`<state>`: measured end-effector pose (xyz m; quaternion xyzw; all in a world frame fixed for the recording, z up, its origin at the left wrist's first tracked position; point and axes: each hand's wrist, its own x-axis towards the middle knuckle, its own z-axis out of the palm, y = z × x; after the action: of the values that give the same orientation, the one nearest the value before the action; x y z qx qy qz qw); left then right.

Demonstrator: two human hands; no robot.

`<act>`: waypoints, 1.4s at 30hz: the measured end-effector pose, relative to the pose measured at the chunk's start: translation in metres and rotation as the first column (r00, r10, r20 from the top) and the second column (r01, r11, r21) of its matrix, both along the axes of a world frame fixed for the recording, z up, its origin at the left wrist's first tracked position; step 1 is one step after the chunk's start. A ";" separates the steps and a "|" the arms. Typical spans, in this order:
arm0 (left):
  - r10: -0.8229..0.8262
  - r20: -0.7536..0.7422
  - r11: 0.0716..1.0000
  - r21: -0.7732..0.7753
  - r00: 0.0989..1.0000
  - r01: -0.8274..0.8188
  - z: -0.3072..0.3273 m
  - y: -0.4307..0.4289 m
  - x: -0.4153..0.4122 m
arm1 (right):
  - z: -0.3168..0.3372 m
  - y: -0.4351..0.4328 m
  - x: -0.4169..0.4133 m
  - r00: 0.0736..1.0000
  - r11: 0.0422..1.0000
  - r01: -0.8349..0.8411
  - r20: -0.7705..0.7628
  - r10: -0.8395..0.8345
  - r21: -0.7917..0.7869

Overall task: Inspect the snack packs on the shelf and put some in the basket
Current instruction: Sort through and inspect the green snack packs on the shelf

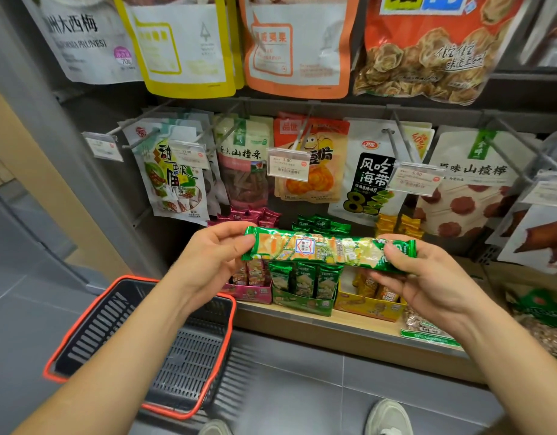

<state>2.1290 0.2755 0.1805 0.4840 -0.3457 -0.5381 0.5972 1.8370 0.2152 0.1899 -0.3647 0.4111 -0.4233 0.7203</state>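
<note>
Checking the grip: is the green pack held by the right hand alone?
No, the left hand pinches one end of the green pack and the right hand grips the other end.

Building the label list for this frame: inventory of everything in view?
snack pack: 1, green, held level before shelf
basket: 1, black, red rim, on floor, lower left
display boxes: 3, pink, green, yellow, side by side on shelf
hanging bags: many, mixed colours, two rows on pegs
price tags: several, white, on peg ends
flat bags: at least 2, green-trimmed, shelf's right end
shoes: 2, pale, bottom edge
left hand: 1, pinches pack's left end
right hand: 1, holds pack's right end
</note>
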 end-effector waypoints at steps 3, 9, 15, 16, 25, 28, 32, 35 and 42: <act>0.043 -0.011 0.998 0.042 0.999 -0.042 -0.001 -0.002 -0.004 | 0.000 0.002 0.002 1.000 1.000 0.004 0.027 -0.004 0.002; 0.053 0.117 0.998 0.031 0.992 -0.057 -0.007 -0.006 -0.008 | -0.001 0.002 0.002 0.999 0.999 -0.010 0.032 0.011 -0.032; 0.083 0.292 0.996 -0.001 0.953 -0.087 -0.016 -0.013 -0.005 | 0.000 0.004 0.000 0.997 0.992 -0.079 0.016 0.081 -0.096; 0.099 0.304 0.995 -0.011 0.948 -0.101 -0.018 -0.015 -0.005 | 0.001 0.005 0.000 0.996 0.990 -0.080 0.017 0.083 -0.114; 0.164 0.345 0.983 0.017 0.924 -0.181 -0.036 -0.042 -0.012 | 0.016 0.014 0.004 0.884 0.745 -0.141 -0.421 -0.201 -0.652; 0.095 0.736 0.986 0.022 0.670 -0.165 -0.047 -0.054 -0.013 | 0.015 0.015 0.010 0.771 0.497 -0.198 -0.448 -0.453 -0.845; -0.080 0.991 0.994 0.071 0.104 0.089 -0.066 -0.068 -0.023 | 0.011 0.008 0.027 0.679 0.375 -0.239 -0.430 -0.595 -0.896; -0.212 0.975 0.965 0.219 -0.061 0.142 -0.084 -0.079 -0.029 | 0.012 0.002 0.046 0.652 0.356 -0.293 -0.458 -0.605 -0.887; -0.172 0.963 0.963 0.209 -0.207 0.170 -0.107 -0.088 -0.021 | 0.013 -0.032 0.091 0.567 0.432 -0.454 -0.626 -0.535 -0.780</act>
<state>2.1078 0.1877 0.0735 0.6700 -0.7397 -0.0501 0.0383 1.9282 0.1835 0.2031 -0.8261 0.4102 -0.3696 0.1124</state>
